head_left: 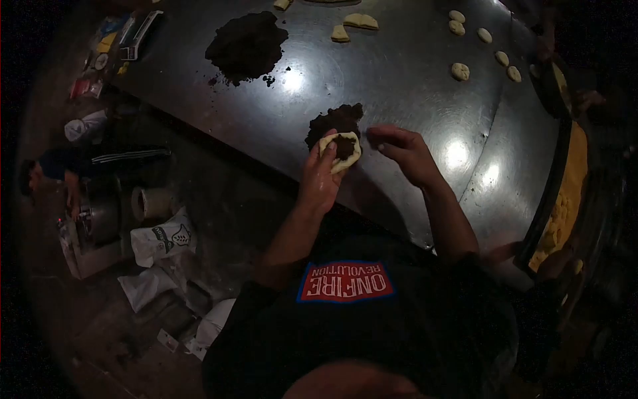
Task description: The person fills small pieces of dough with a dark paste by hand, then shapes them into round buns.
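Note:
My left hand (319,176) cups a pale round of dough (341,152) with a dark filling pressed into its middle. My right hand (405,151) hovers just to the right of the dough, its fingers curled toward it and holding nothing that I can see. A small heap of the dark filling (334,120) lies on the shiny metal table (412,93) right behind the dough. A bigger heap of the same filling (246,44) sits farther back on the left.
Several shaped dough pieces (460,71) lie at the far right, more dough pieces (359,21) at the back centre. A tray of yellow dough (565,199) stands at the right edge. Bags (163,239) and a person crouching (53,176) are on the floor, left.

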A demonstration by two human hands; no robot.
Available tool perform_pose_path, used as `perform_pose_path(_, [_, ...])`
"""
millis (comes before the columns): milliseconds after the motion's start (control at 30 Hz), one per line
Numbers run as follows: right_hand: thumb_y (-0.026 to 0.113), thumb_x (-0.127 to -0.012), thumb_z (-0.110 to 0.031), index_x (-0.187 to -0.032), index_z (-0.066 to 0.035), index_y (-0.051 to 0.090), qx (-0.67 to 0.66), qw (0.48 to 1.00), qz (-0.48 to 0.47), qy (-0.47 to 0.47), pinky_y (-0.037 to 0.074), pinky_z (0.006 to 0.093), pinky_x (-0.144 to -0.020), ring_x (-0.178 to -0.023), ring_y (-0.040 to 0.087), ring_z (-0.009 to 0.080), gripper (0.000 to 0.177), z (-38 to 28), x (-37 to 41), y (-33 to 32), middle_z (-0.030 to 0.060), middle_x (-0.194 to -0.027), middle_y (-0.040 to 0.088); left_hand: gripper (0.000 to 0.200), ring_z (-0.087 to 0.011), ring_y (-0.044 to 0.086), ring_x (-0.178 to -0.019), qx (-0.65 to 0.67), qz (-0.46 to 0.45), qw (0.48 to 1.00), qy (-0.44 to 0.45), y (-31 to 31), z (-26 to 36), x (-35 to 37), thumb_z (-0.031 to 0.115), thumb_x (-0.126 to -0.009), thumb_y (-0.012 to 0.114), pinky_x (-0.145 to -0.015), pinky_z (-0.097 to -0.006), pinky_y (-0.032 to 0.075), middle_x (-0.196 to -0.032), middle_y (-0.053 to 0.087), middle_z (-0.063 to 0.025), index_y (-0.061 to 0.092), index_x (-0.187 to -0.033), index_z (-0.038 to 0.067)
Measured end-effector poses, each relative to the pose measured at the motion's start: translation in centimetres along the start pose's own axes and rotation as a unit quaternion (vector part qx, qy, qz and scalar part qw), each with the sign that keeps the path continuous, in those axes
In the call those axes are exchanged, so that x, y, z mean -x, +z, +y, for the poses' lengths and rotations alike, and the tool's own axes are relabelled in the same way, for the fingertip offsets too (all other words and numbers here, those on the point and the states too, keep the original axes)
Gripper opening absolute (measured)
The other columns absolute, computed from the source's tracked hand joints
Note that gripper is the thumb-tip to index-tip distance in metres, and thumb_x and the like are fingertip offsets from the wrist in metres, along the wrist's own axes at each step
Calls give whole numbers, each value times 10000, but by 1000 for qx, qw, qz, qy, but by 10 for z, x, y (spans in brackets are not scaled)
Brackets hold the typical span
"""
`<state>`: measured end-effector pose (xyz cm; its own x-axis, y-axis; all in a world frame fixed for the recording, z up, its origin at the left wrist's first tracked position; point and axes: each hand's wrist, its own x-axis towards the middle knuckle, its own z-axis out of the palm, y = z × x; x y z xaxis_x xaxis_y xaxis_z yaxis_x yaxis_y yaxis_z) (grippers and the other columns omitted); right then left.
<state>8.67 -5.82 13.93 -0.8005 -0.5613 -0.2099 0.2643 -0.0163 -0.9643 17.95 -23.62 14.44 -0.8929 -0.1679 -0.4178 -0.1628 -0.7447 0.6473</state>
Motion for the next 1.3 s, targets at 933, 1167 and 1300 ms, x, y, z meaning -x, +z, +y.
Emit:
perform_pose_path(933, [706,-732,-77,-1038,-36,589,458,744,1,-486,498,353,-697,-855,606,235,330,-37,72,103,127,-987,589,319,-182,559,-1072,-245,-256,935,-9,-19,68,55,189,-954,497,-926,-303,461,-1174,575,-109,511,-1214,5])
perform_pose_path(1167, [713,-750,-81,-1054,-23,566,28,985,2,-169,447,271,-605,-750,550,137,343,-59,70,109,107,-920,566,286,-266,332,-1326,-130,-265,914,277,2,44,68,94,-961,442,-1044,-355,345,-1396,389,-173,503,-1229,14])
perform_pose_path(1300, [672,-759,16,-1009,-2,584,250,886,194,-339,463,264,-703,-764,548,175,266,-51,72,120,90,-878,549,467,-308,134,-1400,-312,-161,845,403,28,33,73,143,-968,432,-1096,-401,220,-1511,117,-201,301,-1391,-6])
